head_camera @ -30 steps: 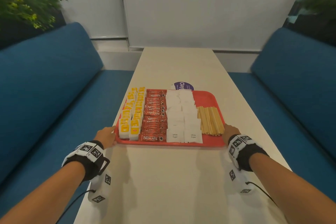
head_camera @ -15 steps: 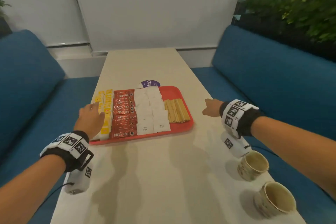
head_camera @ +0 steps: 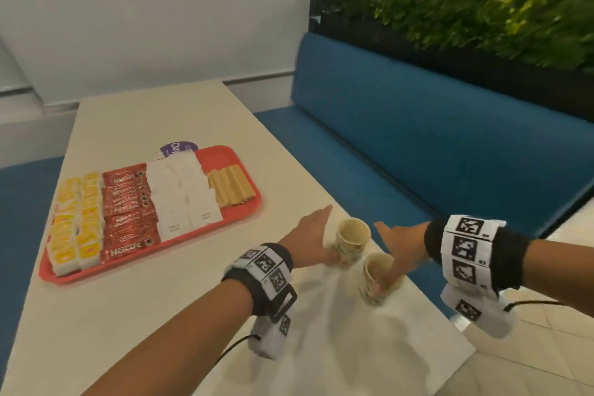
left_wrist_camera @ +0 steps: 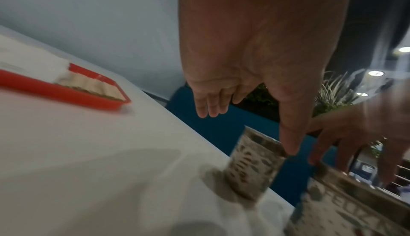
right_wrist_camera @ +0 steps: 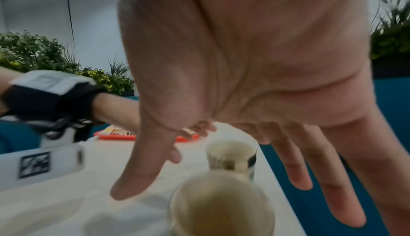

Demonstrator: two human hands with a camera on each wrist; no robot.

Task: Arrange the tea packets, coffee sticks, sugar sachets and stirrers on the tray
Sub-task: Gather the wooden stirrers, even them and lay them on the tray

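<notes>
Two paper cups stand near the tabletop's (head_camera: 154, 315) right edge, one cup (head_camera: 351, 239) farther, the other cup (head_camera: 377, 276) nearer, just apart. Left hand (head_camera: 313, 239) is spread w/ fingers straight, thumb tip at the farther cup's rim, nothing gripped. Right hand (head_camera: 397, 247) is spread too, fingers extended over & around the nearer cup; can't tell if it's touching, pics are blurred.

Tabletop is long, pale cream, plain. Red tray (head_camera: 225, 156) sits toward the left edge, well apart from the cups. On it, left to right: yellow tea packets (head_camera: 75, 219) in 2 rows, red coffee sticks (head_camera: 128, 212), white sugar sachets (head_camera: 183, 196), wooden stirrers (head_camera: 231, 185) at the tray's right end. A purple round sticker (head_camera: 176, 148) shows on the tabletop just past the tray's far rim.

Room: blue padded bench (head_camera: 418, 138) along the right edge, more blue seat on the left, white wall (head_camera: 144, 16) at the far end, green plants (head_camera: 466, 0) behind the bench back, pale tiled floor (head_camera: 530, 363) at near right.
</notes>
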